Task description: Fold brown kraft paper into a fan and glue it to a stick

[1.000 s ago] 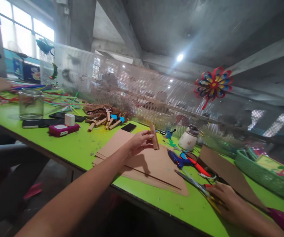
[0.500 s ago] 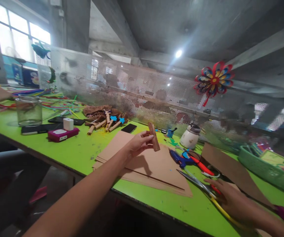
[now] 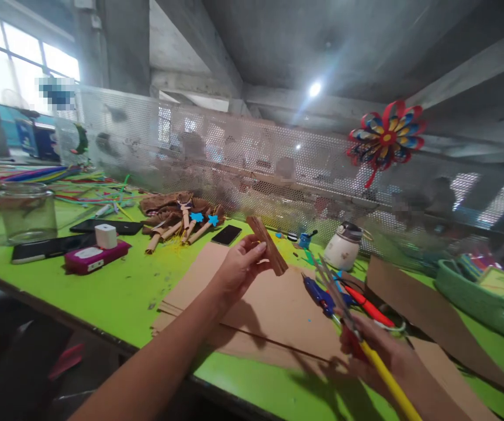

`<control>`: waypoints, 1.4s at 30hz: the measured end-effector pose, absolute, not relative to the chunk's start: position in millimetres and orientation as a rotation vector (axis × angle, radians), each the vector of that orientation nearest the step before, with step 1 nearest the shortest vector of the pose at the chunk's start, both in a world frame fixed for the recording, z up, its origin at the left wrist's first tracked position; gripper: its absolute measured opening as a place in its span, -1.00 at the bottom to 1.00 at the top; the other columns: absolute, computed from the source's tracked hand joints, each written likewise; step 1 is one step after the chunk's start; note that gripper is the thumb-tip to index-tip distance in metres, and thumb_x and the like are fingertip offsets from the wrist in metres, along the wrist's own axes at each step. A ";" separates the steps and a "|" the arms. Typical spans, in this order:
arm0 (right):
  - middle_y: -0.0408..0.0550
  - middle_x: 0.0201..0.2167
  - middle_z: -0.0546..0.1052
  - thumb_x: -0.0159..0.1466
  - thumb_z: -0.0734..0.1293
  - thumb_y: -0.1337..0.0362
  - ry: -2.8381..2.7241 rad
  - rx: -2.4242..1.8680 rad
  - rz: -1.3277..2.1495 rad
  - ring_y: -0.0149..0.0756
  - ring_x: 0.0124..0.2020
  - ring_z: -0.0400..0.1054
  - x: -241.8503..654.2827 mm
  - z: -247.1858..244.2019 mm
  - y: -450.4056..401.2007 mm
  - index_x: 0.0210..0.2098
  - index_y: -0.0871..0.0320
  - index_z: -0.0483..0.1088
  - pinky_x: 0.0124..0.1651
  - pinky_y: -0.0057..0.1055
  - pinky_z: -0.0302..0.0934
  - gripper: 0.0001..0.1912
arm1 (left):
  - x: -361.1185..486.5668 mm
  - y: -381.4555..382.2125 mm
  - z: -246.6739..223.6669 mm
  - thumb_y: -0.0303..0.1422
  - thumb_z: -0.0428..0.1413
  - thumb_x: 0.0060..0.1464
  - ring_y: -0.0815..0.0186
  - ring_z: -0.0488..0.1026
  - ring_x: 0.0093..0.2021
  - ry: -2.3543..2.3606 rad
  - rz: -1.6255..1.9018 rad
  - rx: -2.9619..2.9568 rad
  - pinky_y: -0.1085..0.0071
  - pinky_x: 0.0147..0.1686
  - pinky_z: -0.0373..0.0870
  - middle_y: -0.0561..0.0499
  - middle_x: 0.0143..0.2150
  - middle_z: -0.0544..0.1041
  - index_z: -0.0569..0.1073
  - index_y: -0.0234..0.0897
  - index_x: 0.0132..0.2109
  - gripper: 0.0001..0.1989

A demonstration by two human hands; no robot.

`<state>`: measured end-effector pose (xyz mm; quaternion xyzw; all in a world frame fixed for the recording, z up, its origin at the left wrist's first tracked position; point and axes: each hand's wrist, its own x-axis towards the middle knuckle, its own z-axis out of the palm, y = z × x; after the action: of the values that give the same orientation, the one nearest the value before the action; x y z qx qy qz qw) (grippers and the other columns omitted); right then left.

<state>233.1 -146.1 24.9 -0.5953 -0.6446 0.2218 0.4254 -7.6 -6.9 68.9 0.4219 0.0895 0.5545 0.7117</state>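
My left hand (image 3: pixel 241 266) pinches a folded strip of brown paper (image 3: pixel 268 248), tilted, above a stack of tan paper sheets (image 3: pixel 273 316). In my right hand (image 3: pixel 383 351) is a pair of scissors (image 3: pixel 338 297) with a yellow handle, raised off the table. Their blades point up and away, slightly apart, blurred by motion. Just behind the blades lie a blue glue gun (image 3: pixel 319 295) and a red-handled tool (image 3: pixel 372 307).
Left on the green table (image 3: pixel 116 292) are a glass jar (image 3: pixel 28 213), phones and a magenta box (image 3: pixel 96 257). Brown paper figures (image 3: pixel 186 219) lie near the mesh panel (image 3: pixel 217 158). A white jug (image 3: pixel 343 245), brown cardboard (image 3: pixel 414 310) and a green basket (image 3: pixel 484 298) stand right.
My right hand has taken hold of the scissors and lifted them from the table, towards the middle. My left hand still holds the paper strip, now tilted more. The view has shifted slightly.
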 end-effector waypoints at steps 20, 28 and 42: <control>0.00 -0.27 0.46 0.07 0.31 0.29 -1.848 -1.424 0.133 -0.17 -0.24 0.39 188.0 20.2 -98.5 -0.02 0.01 0.33 -0.29 -0.38 0.33 -0.55 | -11.8 -10.2 75.4 -0.40 0.19 -0.07 0.38 0.44 -0.36 0.360 1.383 0.973 0.34 -0.25 0.40 0.10 -0.36 0.46 0.38 -0.18 -0.16 -0.73; -0.01 -0.23 0.49 0.05 0.34 0.26 -1.844 -1.430 0.054 -0.20 -0.33 0.42 191.0 16.3 -103.2 -0.04 -0.03 0.37 -0.48 -0.46 0.32 -0.56 | -8.8 -13.4 73.3 -0.41 0.18 -0.07 0.37 0.42 -0.37 0.373 1.405 0.990 0.30 -0.27 0.41 0.07 -0.32 0.47 0.41 -0.15 -0.16 -0.73; -0.03 -0.33 0.50 0.10 0.31 0.23 -1.780 -1.339 0.002 -0.30 -0.48 0.40 191.1 7.7 -106.0 -0.02 -0.02 0.36 -0.57 -0.52 0.31 -0.59 | -8.5 -16.1 73.5 -0.44 0.17 -0.05 0.39 0.42 -0.40 0.346 1.399 0.977 0.33 -0.31 0.41 0.07 -0.30 0.48 0.43 -0.18 -0.16 -0.76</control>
<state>191.1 -106.0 7.7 -0.5396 -0.7172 0.0006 0.4411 -8.5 -16.1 73.5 0.4291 0.1518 0.6143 0.6446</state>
